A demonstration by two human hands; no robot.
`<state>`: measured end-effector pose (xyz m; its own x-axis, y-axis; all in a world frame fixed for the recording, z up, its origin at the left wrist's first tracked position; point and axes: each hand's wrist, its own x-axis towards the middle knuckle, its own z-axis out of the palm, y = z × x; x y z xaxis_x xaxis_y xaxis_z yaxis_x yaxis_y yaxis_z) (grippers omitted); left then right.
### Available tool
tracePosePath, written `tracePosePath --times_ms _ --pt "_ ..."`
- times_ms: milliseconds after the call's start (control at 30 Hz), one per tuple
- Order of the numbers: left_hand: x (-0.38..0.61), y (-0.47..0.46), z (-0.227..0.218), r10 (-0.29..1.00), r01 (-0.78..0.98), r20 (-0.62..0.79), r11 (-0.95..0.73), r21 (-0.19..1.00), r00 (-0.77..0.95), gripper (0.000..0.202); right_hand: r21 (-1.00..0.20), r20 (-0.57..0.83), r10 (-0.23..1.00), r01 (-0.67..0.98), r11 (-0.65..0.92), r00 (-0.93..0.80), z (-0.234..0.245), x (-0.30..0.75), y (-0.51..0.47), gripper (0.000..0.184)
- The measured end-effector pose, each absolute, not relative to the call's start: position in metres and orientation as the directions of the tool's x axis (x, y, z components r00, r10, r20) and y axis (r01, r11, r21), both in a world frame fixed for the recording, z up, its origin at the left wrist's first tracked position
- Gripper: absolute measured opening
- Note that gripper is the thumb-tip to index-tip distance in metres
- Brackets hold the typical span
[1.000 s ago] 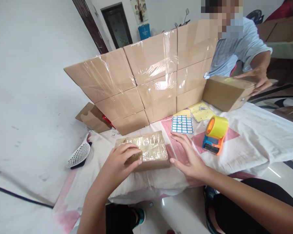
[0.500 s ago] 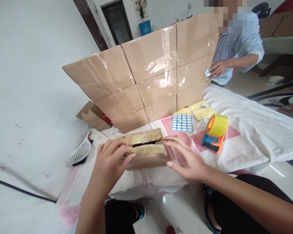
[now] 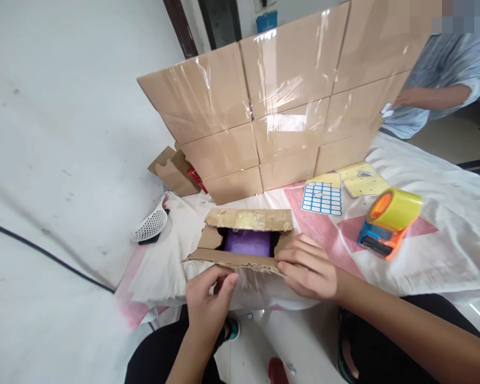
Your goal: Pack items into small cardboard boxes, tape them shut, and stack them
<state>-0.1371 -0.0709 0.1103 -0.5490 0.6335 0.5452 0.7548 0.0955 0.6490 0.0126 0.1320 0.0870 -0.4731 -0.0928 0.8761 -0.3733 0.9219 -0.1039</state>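
A small brown cardboard box (image 3: pixel 212 238) lies on the cloth in front of me, its top flaps parted. Inside shows a purple item (image 3: pixel 248 243), whose kind I cannot make out. My right hand (image 3: pixel 310 266) grips the right end of the front flap (image 3: pixel 228 260), which leans toward me. At that flap's left part, just below its edge, is my left hand (image 3: pixel 210 293), fingers curled and thumb beside them; its fingertips are partly hidden. Ragged tape remains cling to the back flap (image 3: pixel 248 219).
Behind stands a wall of taped cardboard boxes (image 3: pixel 290 125). A tape dispenser (image 3: pixel 390 221), a blue-bordered label sheet (image 3: pixel 322 198) and yellow paper (image 3: pixel 366 180) lie right. Left are a white perforated object (image 3: pixel 152 221) and an open carton (image 3: pixel 178 173). A person's arm (image 3: pixel 436 98) reaches behind the boxes.
The box's slit has widened, and the purple item inside now shows. The front flap has folded toward me. My right hand has closed on it; my left has dropped to its front edge.
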Motion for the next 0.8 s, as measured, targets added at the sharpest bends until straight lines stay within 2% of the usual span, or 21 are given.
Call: tracePosePath --times_ms 33,100,200,367,500,633,800 --pt "-0.136 -0.071 0.110 0.652 0.654 0.442 0.110 0.748 -0.616 0.040 -0.071 0.871 -0.123 -0.370 0.926 -0.476 0.084 0.012 0.131 0.030" --pt "-0.137 -0.071 0.113 0.660 0.464 0.271 0.132 0.876 -0.700 0.050 -0.034 0.873 -0.148 -0.360 0.932 -0.466 0.079 0.011 0.129 0.031" --pt "-0.140 -0.069 0.119 0.685 0.287 0.145 0.098 0.953 -0.714 0.053 -0.010 0.882 -0.162 -0.361 0.932 -0.443 0.078 0.009 0.126 0.031" --pt "-0.143 -0.066 0.116 0.743 0.124 0.078 0.007 0.992 -0.665 0.046 -0.053 0.874 -0.126 -0.351 0.935 -0.469 0.084 0.007 0.125 0.038" --pt "-0.141 -0.064 0.113 0.751 0.063 0.062 -0.028 0.998 -0.658 0.043 -0.072 0.874 -0.122 -0.374 0.925 -0.470 0.090 0.007 0.124 0.039" --pt "-0.140 -0.063 0.109 0.745 0.059 0.085 -0.061 0.996 -0.662 0.044 -0.064 0.877 -0.132 -0.386 0.920 -0.461 0.093 0.006 0.121 0.039" --pt "-0.139 -0.064 0.104 0.731 0.122 0.125 -0.057 0.991 -0.671 0.040 -0.131 0.873 -0.082 -0.392 0.910 -0.481 0.092 0.006 0.119 0.042"
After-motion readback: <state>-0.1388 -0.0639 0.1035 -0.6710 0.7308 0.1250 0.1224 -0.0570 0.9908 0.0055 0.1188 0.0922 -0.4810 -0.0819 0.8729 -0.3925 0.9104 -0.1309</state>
